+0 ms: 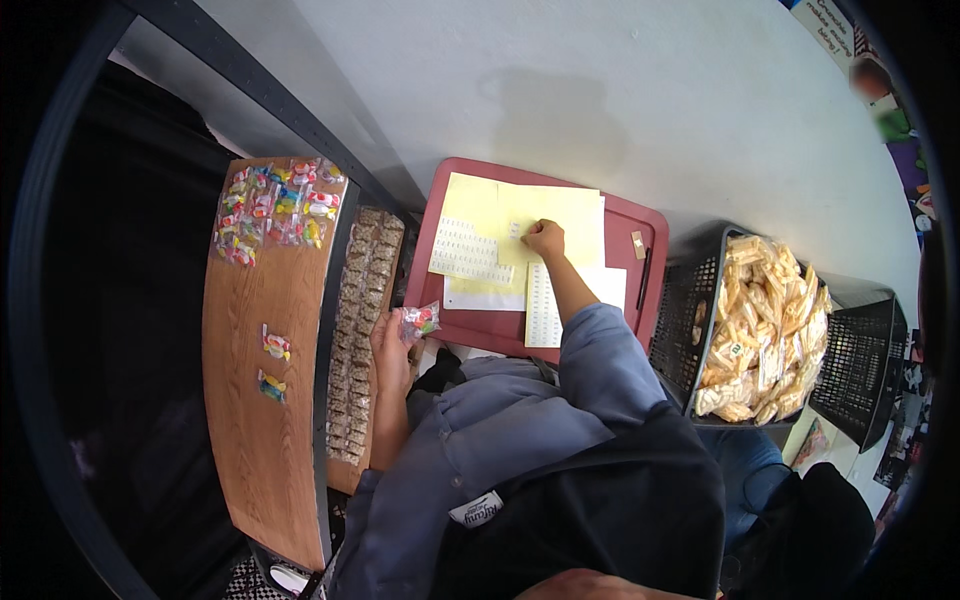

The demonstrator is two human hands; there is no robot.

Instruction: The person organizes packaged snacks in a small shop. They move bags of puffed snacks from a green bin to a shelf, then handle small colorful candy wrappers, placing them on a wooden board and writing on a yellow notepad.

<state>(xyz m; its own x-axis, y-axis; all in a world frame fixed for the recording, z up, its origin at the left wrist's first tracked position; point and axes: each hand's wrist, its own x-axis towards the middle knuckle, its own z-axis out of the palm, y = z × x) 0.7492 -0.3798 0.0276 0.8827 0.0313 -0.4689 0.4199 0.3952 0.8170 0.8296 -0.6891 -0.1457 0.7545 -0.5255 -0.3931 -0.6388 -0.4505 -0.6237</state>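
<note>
My left hand holds a small clear bag of wrapped candies just off the left edge of a red plastic lid or tray. On that red surface lie overlapping sheets of small printed labels on yellow backing paper. The fingertips of my right hand are pinched together over the yellow paper, beside a few small labels; whether a label is between them cannot be seen. Another label sheet lies partly under my right forearm.
Left, a wooden shelf carries bagged candies and two single bags; a lower shelf holds rows of packed snacks. A black pen lies on the tray. Right stands a black basket of bagged snacks, beside another basket.
</note>
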